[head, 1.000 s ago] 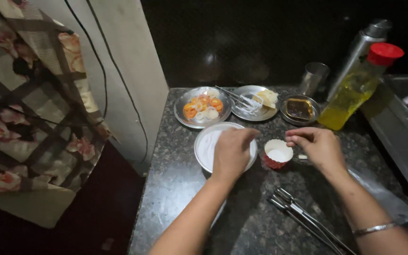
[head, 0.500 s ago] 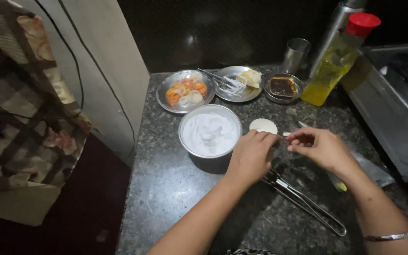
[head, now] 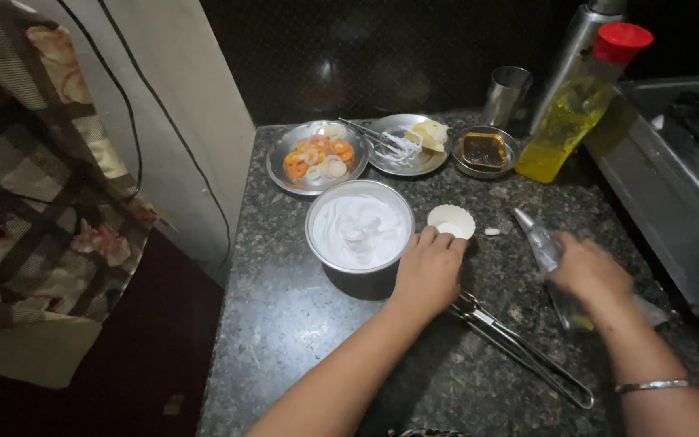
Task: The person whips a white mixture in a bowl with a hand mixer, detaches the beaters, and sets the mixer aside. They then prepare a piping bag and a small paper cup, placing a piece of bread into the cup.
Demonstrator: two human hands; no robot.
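Oil bottle [head: 568,113], steel tumbler [head: 506,93], tongs [head: 519,348], 3 steel plates behind.

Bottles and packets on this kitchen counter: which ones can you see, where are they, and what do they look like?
Oil bottle: back right of the counter, tall clear plastic, yellow liquid, red cap; no label legible.
Piping bag: under the right hand, clear plastic cone with a metal tip pointing away.
Steel flask: behind the oil bottle, tall, plain metal.
No signs or screens in view.
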